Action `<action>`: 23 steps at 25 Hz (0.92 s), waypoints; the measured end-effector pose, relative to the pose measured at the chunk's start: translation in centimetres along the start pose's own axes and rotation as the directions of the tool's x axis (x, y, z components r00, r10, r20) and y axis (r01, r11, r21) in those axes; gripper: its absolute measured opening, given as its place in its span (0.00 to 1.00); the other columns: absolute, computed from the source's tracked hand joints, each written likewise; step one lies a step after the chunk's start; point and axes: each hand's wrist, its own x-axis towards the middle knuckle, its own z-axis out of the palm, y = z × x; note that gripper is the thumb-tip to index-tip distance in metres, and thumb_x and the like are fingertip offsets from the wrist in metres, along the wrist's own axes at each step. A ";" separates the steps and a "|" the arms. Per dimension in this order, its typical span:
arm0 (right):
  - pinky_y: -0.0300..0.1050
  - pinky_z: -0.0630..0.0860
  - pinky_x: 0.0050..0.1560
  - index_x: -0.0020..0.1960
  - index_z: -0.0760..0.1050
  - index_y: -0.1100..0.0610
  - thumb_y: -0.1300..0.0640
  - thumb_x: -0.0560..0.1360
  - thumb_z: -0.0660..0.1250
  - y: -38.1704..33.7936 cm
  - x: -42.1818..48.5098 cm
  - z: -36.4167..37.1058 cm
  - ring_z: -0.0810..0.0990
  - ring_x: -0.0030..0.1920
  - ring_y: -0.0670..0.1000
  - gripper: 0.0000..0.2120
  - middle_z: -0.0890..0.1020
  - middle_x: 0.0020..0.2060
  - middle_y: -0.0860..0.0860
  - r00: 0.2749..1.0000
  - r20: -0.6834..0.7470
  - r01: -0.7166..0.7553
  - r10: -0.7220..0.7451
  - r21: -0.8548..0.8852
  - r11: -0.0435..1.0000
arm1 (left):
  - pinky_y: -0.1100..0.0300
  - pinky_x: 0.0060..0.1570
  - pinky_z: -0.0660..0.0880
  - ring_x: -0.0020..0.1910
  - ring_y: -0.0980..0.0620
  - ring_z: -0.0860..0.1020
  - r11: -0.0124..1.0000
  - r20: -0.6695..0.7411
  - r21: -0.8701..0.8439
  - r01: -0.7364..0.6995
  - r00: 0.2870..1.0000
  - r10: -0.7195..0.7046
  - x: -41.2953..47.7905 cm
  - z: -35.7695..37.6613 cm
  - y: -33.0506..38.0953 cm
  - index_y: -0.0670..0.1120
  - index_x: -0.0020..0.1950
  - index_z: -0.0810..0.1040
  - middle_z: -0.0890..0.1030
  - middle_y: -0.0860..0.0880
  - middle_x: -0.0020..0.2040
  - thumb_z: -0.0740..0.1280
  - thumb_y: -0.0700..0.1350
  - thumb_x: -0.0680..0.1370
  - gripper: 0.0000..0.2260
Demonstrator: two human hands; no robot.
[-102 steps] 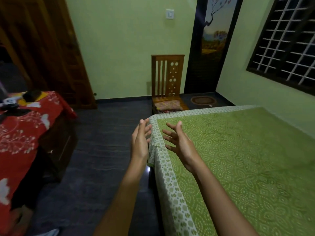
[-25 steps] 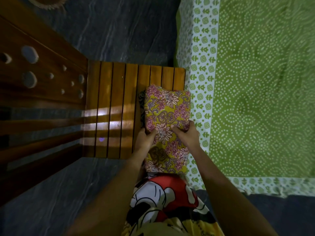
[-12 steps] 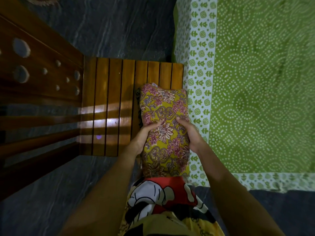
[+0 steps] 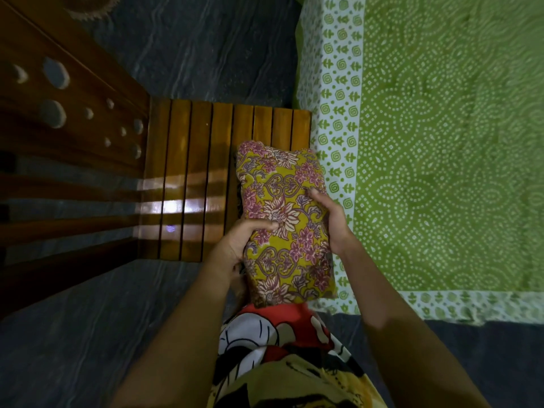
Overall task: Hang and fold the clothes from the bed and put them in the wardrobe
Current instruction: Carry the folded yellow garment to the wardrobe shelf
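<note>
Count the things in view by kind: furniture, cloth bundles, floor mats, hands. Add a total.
Furniture: 2, the wooden chair and the bed.
Cloth bundles: 1, the folded floral cloth.
Floor mats: 1, the mat, cut off at the top edge.
Hands: 2, the left hand and the right hand, both gripping the cloth.
Total: 6

The folded clothes (image 4: 285, 225) form one thick, oblong bundle of mustard-yellow cloth printed with pink and cream flowers and purple scrolls. A darker layer shows along its left side. The bundle lies lengthwise, pointing away from the person, just left of the bed (image 4: 441, 172) and close to the near corner of it. Its right edge overlaps the bed's white patterned border. The left hand (image 4: 235, 245) grips its left side and the right hand (image 4: 332, 222) grips its right side, thumbs on top.
</note>
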 end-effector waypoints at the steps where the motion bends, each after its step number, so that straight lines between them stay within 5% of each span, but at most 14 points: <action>1: 0.51 0.77 0.53 0.58 0.76 0.53 0.48 0.76 0.60 -0.2 -0.6 0.2 0.81 0.54 0.55 0.15 0.83 0.53 0.54 1.000 0.011 0.024 -0.024 0.016 1.000 | 0.51 0.49 0.76 0.51 0.43 0.79 1.000 0.012 -0.001 -0.023 1.000 0.023 -0.8 0.2 0.1 0.45 0.56 0.75 0.80 0.43 0.53 0.68 0.38 0.62 0.22; 5: 0.50 0.78 0.49 0.60 0.75 0.57 0.47 0.71 0.65 -0.4 -4.0 1.3 0.82 0.50 0.56 0.21 0.84 0.50 0.56 0.996 0.026 0.083 -0.085 0.076 0.994 | 0.53 0.46 0.77 0.47 0.45 0.81 0.993 0.051 0.010 -0.121 0.991 0.121 -4.5 0.4 -0.2 0.45 0.54 0.76 0.83 0.46 0.47 0.72 0.38 0.58 0.25; 12: 0.56 0.76 0.57 0.54 0.79 0.57 0.50 0.68 0.70 2.6 -15.4 3.1 0.82 0.51 0.58 0.17 0.83 0.51 0.58 0.961 0.043 0.269 -0.275 0.105 0.957 | 0.58 0.40 0.79 0.44 0.48 0.82 0.938 -0.003 0.187 -0.293 0.954 0.299 -15.3 3.9 -0.3 0.46 0.63 0.74 0.82 0.45 0.50 0.68 0.49 0.74 0.18; 16: 0.55 0.77 0.56 0.57 0.77 0.58 0.49 0.72 0.68 4.5 -23.9 2.7 0.82 0.49 0.59 0.18 0.83 0.50 0.58 0.935 -0.014 0.352 -0.354 0.152 0.924 | 0.56 0.46 0.77 0.47 0.47 0.80 0.918 0.021 0.196 -0.344 0.938 0.346 -20.8 7.8 -2.1 0.46 0.63 0.73 0.81 0.45 0.52 0.61 0.55 0.78 0.18; 19: 0.55 0.79 0.54 0.55 0.78 0.58 0.48 0.73 0.65 4.9 -29.8 0.8 0.83 0.44 0.57 0.17 0.84 0.46 0.58 0.896 -0.098 0.443 -0.433 0.230 0.866 | 0.48 0.61 0.73 0.57 0.45 0.77 0.855 0.080 0.283 -0.435 0.899 0.431 -22.6 11.5 -3.4 0.49 0.69 0.69 0.77 0.48 0.60 0.63 0.58 0.76 0.24; 23: 0.57 0.76 0.59 0.60 0.76 0.60 0.43 0.74 0.63 4.2 -36.1 -4.0 0.81 0.52 0.59 0.24 0.82 0.53 0.60 0.828 -0.225 0.561 -0.514 0.341 0.754 | 0.44 0.66 0.68 0.62 0.43 0.75 0.766 0.259 0.353 -0.538 0.843 0.472 -23.7 19.1 -4.9 0.47 0.70 0.69 0.75 0.44 0.65 0.68 0.61 0.68 0.34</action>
